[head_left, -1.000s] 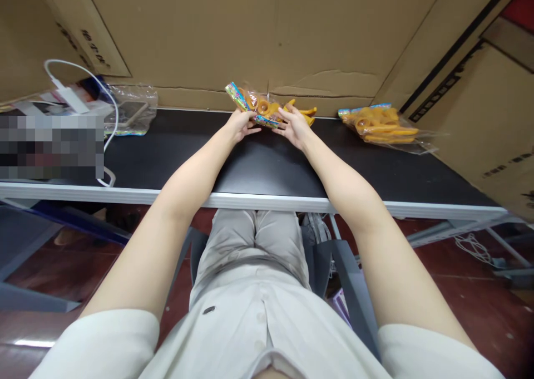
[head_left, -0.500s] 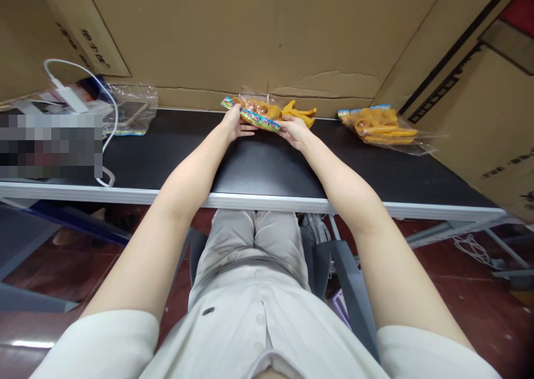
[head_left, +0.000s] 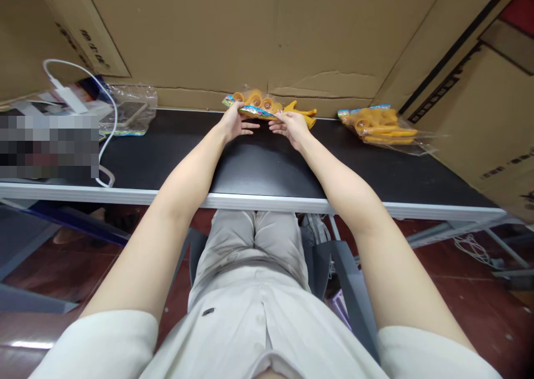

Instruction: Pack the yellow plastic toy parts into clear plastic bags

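Observation:
Both my hands hold a clear plastic bag (head_left: 255, 111) with a colourful printed header strip along its near edge. Inside the bag are several yellow-orange plastic pieces with round cups. My left hand (head_left: 234, 124) pinches the strip's left end between thumb and forefinger, its other fingers stretched out below. At the right end, my right hand (head_left: 292, 127) grips the strip in the same way. Yellow claw-like pieces (head_left: 301, 112) lie just behind my right hand; whether they are in the bag I cannot tell.
Another bag of yellow pieces (head_left: 381, 126) lies on the black tabletop (head_left: 267, 170) at the right. To the left are a clear bag with a flat device (head_left: 132, 114) and a white cable (head_left: 113, 103). Cardboard walls (head_left: 267, 34) stand behind the table.
The header strip has tilted up and its near edge has moved slightly away from me, so the cups show more. My right hand has shifted slightly left and both hands still grip the strip.

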{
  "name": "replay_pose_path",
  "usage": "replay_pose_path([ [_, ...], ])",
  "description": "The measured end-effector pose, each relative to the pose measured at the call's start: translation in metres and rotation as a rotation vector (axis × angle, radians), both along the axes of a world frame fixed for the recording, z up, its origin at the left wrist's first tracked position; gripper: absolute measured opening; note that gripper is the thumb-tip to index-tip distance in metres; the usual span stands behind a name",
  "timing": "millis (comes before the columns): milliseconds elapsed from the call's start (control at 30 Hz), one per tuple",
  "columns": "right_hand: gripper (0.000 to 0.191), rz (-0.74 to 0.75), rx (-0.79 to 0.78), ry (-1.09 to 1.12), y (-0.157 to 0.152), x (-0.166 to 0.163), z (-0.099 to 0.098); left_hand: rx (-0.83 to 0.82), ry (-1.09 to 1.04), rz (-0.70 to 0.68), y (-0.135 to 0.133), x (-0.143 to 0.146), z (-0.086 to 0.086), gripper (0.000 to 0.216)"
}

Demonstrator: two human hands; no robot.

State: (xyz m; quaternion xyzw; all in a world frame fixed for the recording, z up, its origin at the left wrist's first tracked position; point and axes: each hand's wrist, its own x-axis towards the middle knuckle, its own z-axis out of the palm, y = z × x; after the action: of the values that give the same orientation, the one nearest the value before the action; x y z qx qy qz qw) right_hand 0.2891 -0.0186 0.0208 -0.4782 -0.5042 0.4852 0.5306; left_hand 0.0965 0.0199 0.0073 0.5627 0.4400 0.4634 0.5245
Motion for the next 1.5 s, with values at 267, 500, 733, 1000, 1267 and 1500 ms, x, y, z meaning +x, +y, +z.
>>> replay_pose_path([
  [267, 0.022, -0.129, 0.135, -0.033, 0.017, 0.007, -0.003, -0.064, 0.044, -0.009, -0.008, 0.010, 0.003, 0.070],
  [500, 0.021, -0.091, 0.019, -0.030, 0.010, 0.006, -0.002, -0.095, 0.107, 0.078, -0.007, -0.006, 0.007, 0.098],
  [733, 0.025, 0.012, -0.188, -0.085, -0.005, 0.009, 0.006, -0.133, 0.062, 0.291, 0.005, -0.008, 0.001, 0.041],
  [1000, 0.019, -0.014, 0.193, 0.056, 0.023, 0.020, 0.001, 0.096, -0.122, 0.250, 0.001, 0.010, 0.009, 0.038],
  [1267, 0.041, -0.077, 0.371, -0.083, 0.041, 0.028, -0.001, 0.271, -0.096, 0.186, -0.002, 0.017, 0.017, 0.048],
  [1500, 0.048, -0.105, 0.418, -0.137, 0.025, 0.024, 0.008, 0.237, -0.094, 0.190, -0.021, 0.018, 0.030, 0.044],
])
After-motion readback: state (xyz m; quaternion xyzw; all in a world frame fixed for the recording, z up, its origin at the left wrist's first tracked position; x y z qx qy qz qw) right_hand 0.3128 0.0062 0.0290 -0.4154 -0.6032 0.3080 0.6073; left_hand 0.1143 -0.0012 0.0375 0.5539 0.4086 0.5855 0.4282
